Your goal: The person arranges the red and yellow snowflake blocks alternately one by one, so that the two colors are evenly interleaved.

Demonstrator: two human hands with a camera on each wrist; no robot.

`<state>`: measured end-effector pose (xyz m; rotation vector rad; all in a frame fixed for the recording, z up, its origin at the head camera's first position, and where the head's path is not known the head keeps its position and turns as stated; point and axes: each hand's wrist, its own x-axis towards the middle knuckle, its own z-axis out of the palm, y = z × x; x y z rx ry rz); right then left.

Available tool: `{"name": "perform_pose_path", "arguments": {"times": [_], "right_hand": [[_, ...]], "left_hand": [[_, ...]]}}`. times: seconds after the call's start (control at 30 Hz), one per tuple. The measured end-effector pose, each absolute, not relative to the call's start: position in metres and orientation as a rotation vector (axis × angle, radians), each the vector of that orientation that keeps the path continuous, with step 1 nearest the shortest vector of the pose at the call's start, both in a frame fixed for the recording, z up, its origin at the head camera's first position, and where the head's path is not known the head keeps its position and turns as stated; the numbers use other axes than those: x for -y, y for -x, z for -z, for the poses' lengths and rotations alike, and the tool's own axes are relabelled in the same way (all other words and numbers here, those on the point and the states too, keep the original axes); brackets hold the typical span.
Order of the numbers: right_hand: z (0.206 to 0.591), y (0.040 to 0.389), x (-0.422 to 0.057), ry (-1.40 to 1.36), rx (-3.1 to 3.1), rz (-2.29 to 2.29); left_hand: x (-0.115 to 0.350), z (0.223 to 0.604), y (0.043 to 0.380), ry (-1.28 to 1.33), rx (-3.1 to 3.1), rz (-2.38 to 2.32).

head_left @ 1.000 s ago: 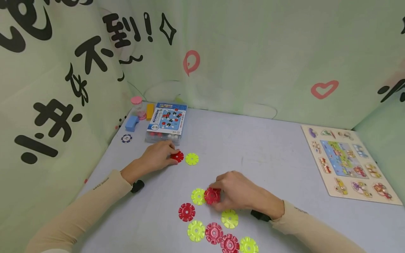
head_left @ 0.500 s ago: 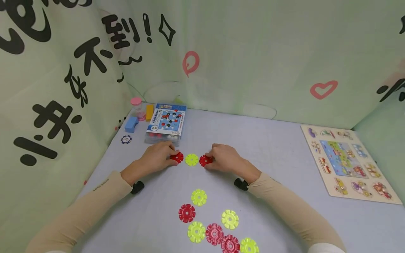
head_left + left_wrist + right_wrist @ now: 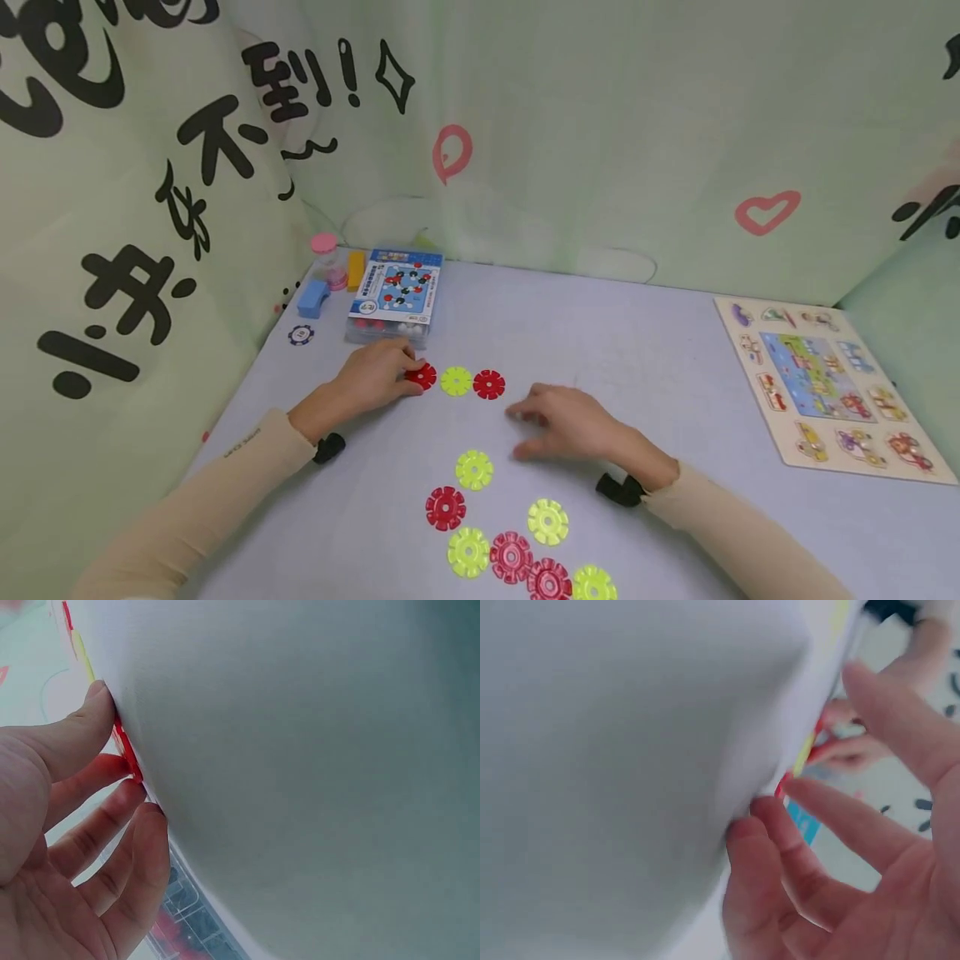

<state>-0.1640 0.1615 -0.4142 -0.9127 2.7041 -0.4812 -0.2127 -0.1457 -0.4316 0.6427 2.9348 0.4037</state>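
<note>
In the head view, my left hand holds a red notched plastic disc flat on the table, thumb and fingers at its edges. The left wrist view shows the same red disc edge-on between them. Right of it lie a yellow disc and another red disc, in a row. My right hand is apart from that row, below and to its right, fingers spread and holding nothing. Below lie a loose yellow disc, a red one and several more red and yellow discs.
A boxed molecule model set stands at the back left. Near it are a blue block, a yellow block, a pink-lidded jar and a poker chip. A wooden puzzle board lies at right.
My right hand carried a red disc up to the row's right end, let it go there, and has moved back down and right. My left hand has stayed on its red disc.
</note>
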Motion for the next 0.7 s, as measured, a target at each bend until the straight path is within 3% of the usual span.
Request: {"name": "perform_pose_path", "arguments": {"times": [0.33,0.7], "right_hand": [[0.421,0.079,-0.205,0.937,-2.661,0.524],[0.419,0.070,-0.199,1.021,-2.621,0.453]], "left_hand": [[0.147,0.432,0.212,-0.635,-2.945,-0.389],[0.145,0.431,0.212,-0.710,-2.938,-0.379]]}}
